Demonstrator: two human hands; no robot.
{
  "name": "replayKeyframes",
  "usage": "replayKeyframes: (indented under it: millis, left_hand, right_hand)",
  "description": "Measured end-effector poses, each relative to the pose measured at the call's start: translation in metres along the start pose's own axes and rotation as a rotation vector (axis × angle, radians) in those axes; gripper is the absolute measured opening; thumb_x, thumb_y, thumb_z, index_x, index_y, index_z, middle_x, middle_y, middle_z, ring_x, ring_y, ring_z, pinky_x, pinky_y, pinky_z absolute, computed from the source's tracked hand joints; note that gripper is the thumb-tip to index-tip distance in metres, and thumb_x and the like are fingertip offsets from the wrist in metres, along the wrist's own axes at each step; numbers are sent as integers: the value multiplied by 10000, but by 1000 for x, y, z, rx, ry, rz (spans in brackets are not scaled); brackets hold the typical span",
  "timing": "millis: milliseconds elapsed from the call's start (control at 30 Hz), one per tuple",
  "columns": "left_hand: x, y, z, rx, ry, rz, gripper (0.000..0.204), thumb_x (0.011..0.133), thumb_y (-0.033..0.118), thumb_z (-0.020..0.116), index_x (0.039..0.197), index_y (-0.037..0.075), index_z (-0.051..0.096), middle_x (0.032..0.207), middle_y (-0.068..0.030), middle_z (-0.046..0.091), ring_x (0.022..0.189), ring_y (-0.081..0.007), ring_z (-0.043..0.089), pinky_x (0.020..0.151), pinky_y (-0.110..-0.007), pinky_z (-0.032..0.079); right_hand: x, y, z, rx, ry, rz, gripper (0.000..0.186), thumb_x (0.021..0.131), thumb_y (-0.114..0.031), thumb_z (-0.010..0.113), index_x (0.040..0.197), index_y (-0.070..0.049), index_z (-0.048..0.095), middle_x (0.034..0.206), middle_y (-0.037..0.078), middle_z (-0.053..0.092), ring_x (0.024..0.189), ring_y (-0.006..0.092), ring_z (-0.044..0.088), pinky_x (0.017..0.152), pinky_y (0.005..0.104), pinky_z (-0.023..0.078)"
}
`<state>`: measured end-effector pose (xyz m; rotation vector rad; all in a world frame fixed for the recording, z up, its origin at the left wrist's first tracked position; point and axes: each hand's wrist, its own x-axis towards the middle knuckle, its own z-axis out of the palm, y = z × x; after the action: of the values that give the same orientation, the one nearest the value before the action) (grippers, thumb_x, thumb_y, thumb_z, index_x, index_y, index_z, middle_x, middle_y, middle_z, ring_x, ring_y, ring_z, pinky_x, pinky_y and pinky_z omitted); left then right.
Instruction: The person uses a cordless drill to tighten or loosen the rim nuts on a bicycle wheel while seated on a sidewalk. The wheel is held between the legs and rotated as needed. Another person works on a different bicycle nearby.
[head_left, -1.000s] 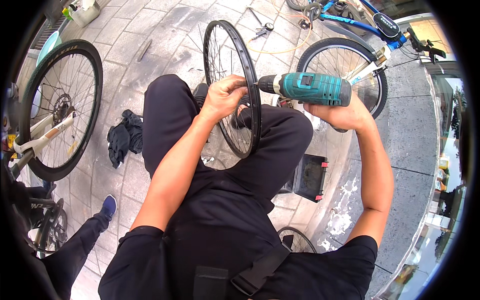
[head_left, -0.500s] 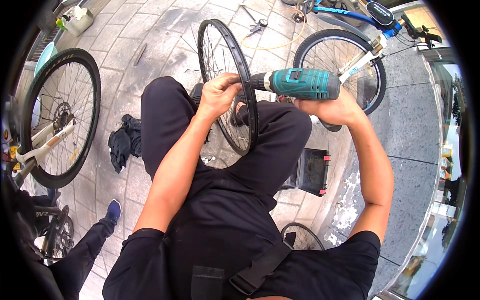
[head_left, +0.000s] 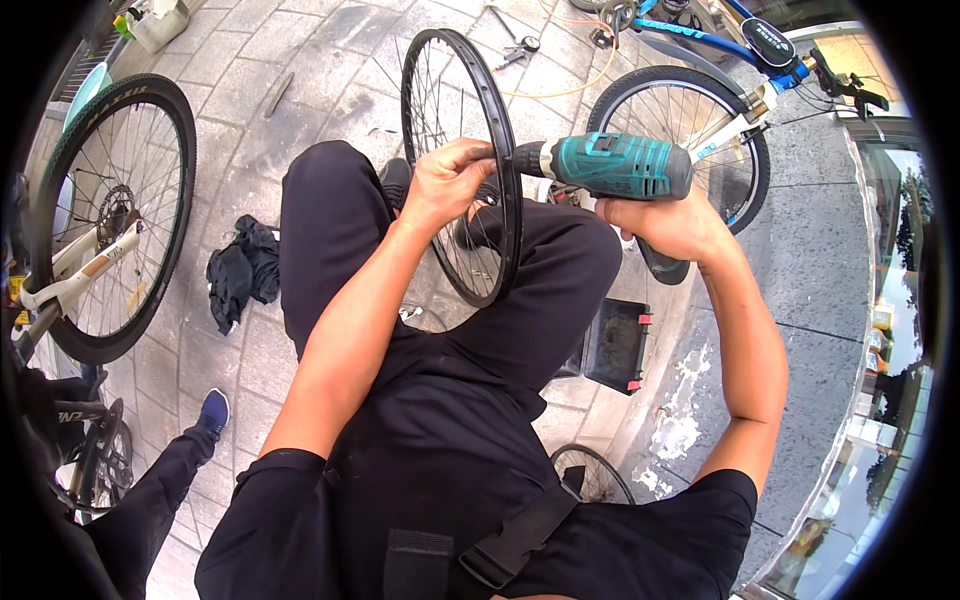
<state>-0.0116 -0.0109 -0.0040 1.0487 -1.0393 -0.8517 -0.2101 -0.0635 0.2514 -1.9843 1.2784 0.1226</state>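
A bare black bicycle rim with spokes [head_left: 425,80] stands upright between my knees. My left hand [head_left: 445,185] grips the rim's near right side, fingers curled over its edge. My right hand [head_left: 670,222] holds a teal cordless drill [head_left: 610,165] by its handle. The drill lies level, and its chuck points left at the rim right beside my left fingers. I sit in black trousers and a black shirt.
A bicycle wheel with tyre and disc [head_left: 105,215] stands at left, with a black rag [head_left: 240,270] on the paving. A blue and white bicycle [head_left: 700,110] is at upper right. A black open case [head_left: 615,345] lies by my right leg. Another person's leg and blue shoe [head_left: 205,415] show lower left.
The view has shifted slightly. Both hands keep their hold, and the drill's tip stays at the rim by my left fingers.
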Motion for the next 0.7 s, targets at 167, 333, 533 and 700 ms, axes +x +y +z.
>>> replayKeyframes:
  millis: [167,333,533,700]
  left_hand:
    - [0,4,3,-30,-8,-9,112,928,-8,743,1035,-42,751,980,-79,738,891,-152,685,790,-287,533]
    - [0,3,7,39,28,81,130,921,-11,741,1047,-42,755,988,-88,743,891,-150,688,796,-281,535]
    - [3,2,12,42,51,104,131,893,1,745,1019,-15,774,991,-123,766,903,-225,741,802,-317,569]
    - [-3,4,17,-6,53,27,159,896,-2,723,1045,-12,775,983,-131,762,904,-232,745,803,-321,570]
  right_hand:
    - [-6,-14,6,200,36,77,181,863,-92,761,1029,-32,724,781,7,677,573,89,578,557,287,492]
    - [-3,-41,3,-57,-35,174,288,899,-127,774,1171,-40,731,895,48,718,683,120,636,655,317,544]
    - [-6,-40,15,-326,30,-55,330,878,-211,738,1180,-77,724,1007,152,763,934,261,733,869,382,563]
    - [-3,-55,5,-252,-49,55,306,890,-158,723,1185,-75,730,1010,117,762,931,205,717,876,350,562]
